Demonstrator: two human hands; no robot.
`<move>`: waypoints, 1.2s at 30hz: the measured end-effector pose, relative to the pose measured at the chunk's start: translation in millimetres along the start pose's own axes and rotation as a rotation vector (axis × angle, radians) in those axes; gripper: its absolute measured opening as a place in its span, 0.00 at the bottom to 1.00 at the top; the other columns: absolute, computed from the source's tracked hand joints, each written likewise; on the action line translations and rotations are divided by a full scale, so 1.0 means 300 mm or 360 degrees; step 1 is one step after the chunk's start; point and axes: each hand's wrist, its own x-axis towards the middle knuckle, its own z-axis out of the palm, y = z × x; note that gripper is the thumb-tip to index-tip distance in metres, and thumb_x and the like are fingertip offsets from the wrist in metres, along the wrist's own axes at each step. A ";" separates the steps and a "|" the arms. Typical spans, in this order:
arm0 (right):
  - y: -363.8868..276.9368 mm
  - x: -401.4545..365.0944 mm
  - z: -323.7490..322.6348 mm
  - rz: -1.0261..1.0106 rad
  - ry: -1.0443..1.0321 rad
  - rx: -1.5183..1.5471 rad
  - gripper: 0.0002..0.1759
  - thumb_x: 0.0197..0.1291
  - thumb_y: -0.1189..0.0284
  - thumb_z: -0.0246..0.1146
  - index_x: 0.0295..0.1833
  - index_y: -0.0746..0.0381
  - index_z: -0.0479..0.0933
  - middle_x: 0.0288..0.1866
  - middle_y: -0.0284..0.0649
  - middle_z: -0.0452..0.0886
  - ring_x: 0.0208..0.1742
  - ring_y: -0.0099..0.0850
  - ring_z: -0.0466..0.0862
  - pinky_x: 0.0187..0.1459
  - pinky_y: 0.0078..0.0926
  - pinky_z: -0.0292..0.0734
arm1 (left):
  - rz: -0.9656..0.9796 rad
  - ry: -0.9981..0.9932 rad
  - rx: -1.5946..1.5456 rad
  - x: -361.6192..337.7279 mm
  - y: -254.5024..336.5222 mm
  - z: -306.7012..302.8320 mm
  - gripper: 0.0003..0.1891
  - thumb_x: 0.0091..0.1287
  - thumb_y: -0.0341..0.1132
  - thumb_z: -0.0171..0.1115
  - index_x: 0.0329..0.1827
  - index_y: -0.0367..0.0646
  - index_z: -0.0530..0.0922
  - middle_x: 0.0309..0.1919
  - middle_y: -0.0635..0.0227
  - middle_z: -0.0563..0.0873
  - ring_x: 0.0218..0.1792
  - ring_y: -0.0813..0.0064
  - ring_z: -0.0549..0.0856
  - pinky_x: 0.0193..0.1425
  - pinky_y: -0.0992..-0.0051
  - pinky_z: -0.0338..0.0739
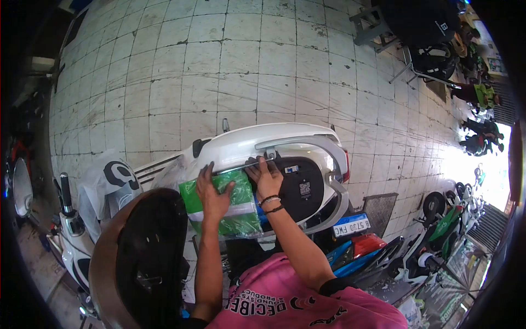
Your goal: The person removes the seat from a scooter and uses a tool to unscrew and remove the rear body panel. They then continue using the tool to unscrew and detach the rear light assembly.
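A green and white package [239, 215] in clear plastic lies over the open under-seat compartment of a white scooter [249, 135]. My left hand [212, 193] rests on its left part, fingers stretched and thumb apart. At the package's upper right corner is my right hand [266, 180], its fingers bent together by the compartment's rim, next to the silver grab rail [326, 143]. What those fingers hold, if anything, is hidden. Two dark bands circle the right wrist. The brown seat [104, 263] is tipped up to the left.
A white plastic bag [104, 178] hangs near the handlebar grip [66, 192]. The black rear panel [301, 189] bears a QR label. A licence plate [352, 225] sits behind it. Parked scooters [444, 236] stand lower right; people [482, 137] and a grey stool [372, 24] are farther off.
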 end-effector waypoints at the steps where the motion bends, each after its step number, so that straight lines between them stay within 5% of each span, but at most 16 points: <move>1: 0.002 0.003 0.004 -0.0017 0.0015 -0.0021 0.15 0.77 0.70 0.65 0.57 0.71 0.76 0.53 0.51 0.87 0.52 0.47 0.91 0.54 0.46 0.92 | 0.0000 0.0000 -0.0001 -0.021 -0.044 0.051 0.46 0.59 0.50 0.81 0.80 0.46 0.70 0.77 0.50 0.72 0.80 0.44 0.64 0.83 0.46 0.56; 3: 0.012 0.008 0.003 -0.0032 0.0031 -0.0044 0.15 0.77 0.70 0.65 0.57 0.71 0.76 0.52 0.50 0.87 0.52 0.47 0.91 0.54 0.46 0.93 | -0.0004 0.0337 0.0241 -0.047 -0.083 0.106 0.44 0.63 0.54 0.78 0.80 0.47 0.71 0.78 0.52 0.71 0.82 0.45 0.63 0.84 0.43 0.51; 12: 0.006 -0.027 -0.006 0.0182 0.0110 -0.0119 0.29 0.77 0.53 0.66 0.62 0.72 0.76 0.50 0.47 0.86 0.52 0.43 0.89 0.54 0.46 0.90 | 0.0033 0.0477 0.0251 -0.038 -0.076 0.139 0.41 0.63 0.54 0.77 0.78 0.47 0.73 0.77 0.58 0.74 0.82 0.49 0.63 0.85 0.43 0.49; 15: -0.009 -0.045 -0.159 0.0066 0.0048 -0.0577 0.22 0.72 0.59 0.72 0.47 0.71 0.82 0.39 0.39 0.87 0.38 0.32 0.89 0.37 0.32 0.87 | 0.0055 0.0507 0.0225 -0.036 -0.088 0.145 0.41 0.63 0.54 0.77 0.77 0.47 0.74 0.76 0.59 0.74 0.81 0.49 0.64 0.84 0.43 0.49; 16: -0.057 -0.045 -0.178 -0.0068 -0.0213 -0.0994 0.20 0.70 0.63 0.74 0.43 0.73 0.83 0.34 0.40 0.87 0.35 0.32 0.90 0.33 0.29 0.87 | 0.0065 0.0506 0.0249 -0.029 -0.093 0.146 0.41 0.63 0.54 0.77 0.76 0.47 0.74 0.75 0.58 0.75 0.81 0.49 0.64 0.85 0.43 0.50; 19: -0.182 0.011 -0.200 0.0051 -0.0535 -0.1456 0.18 0.69 0.65 0.74 0.43 0.72 0.82 0.34 0.43 0.88 0.37 0.33 0.92 0.32 0.29 0.86 | 0.0073 0.0497 0.0273 -0.030 -0.090 0.146 0.40 0.62 0.54 0.78 0.75 0.47 0.75 0.74 0.57 0.75 0.81 0.50 0.65 0.85 0.43 0.50; 21: -0.197 0.001 -0.210 0.0216 -0.0483 -0.1143 0.17 0.67 0.68 0.74 0.45 0.73 0.82 0.34 0.47 0.90 0.39 0.34 0.93 0.32 0.31 0.86 | 0.0016 0.0498 0.0282 -0.047 -0.096 0.148 0.40 0.62 0.54 0.78 0.75 0.47 0.75 0.73 0.57 0.75 0.81 0.50 0.65 0.85 0.43 0.51; 24: -0.309 -0.007 -0.191 -0.0762 -0.0581 -0.2401 0.23 0.60 0.71 0.73 0.59 0.68 0.81 0.42 0.62 0.89 0.45 0.59 0.90 0.48 0.49 0.87 | 0.0049 0.0498 0.0275 -0.039 -0.097 0.150 0.38 0.62 0.54 0.78 0.73 0.47 0.76 0.73 0.57 0.76 0.80 0.50 0.66 0.84 0.43 0.51; 25: -0.361 0.025 -0.213 -0.0663 -0.0694 -0.2523 0.22 0.60 0.70 0.72 0.58 0.66 0.81 0.44 0.61 0.89 0.47 0.59 0.89 0.49 0.52 0.86 | 0.0042 0.0501 0.0266 -0.035 -0.094 0.149 0.38 0.62 0.54 0.78 0.73 0.47 0.76 0.73 0.57 0.76 0.80 0.50 0.66 0.84 0.43 0.51; 29: -0.567 0.094 -0.122 -0.1122 -0.0993 -0.3121 0.18 0.62 0.67 0.69 0.55 0.63 0.82 0.42 0.54 0.89 0.44 0.55 0.90 0.45 0.51 0.86 | 0.0045 0.0544 0.0246 -0.031 -0.094 0.145 0.38 0.62 0.54 0.78 0.72 0.47 0.77 0.72 0.57 0.77 0.80 0.50 0.67 0.83 0.43 0.53; 33: -0.477 0.073 -0.076 -0.1272 -0.1111 -0.3635 0.17 0.65 0.66 0.65 0.58 0.58 0.80 0.42 0.48 0.88 0.42 0.49 0.90 0.43 0.49 0.85 | 0.0050 0.0552 0.0209 -0.036 -0.093 0.142 0.37 0.62 0.54 0.79 0.72 0.48 0.77 0.71 0.59 0.78 0.79 0.51 0.67 0.84 0.44 0.52; 36: -0.470 0.126 -0.094 -0.1294 -0.1221 -0.3554 0.16 0.71 0.64 0.63 0.60 0.57 0.78 0.43 0.48 0.87 0.42 0.49 0.89 0.42 0.49 0.85 | 0.0039 0.0550 0.0204 -0.038 -0.091 0.135 0.37 0.62 0.54 0.78 0.71 0.47 0.77 0.72 0.59 0.77 0.80 0.51 0.67 0.84 0.44 0.52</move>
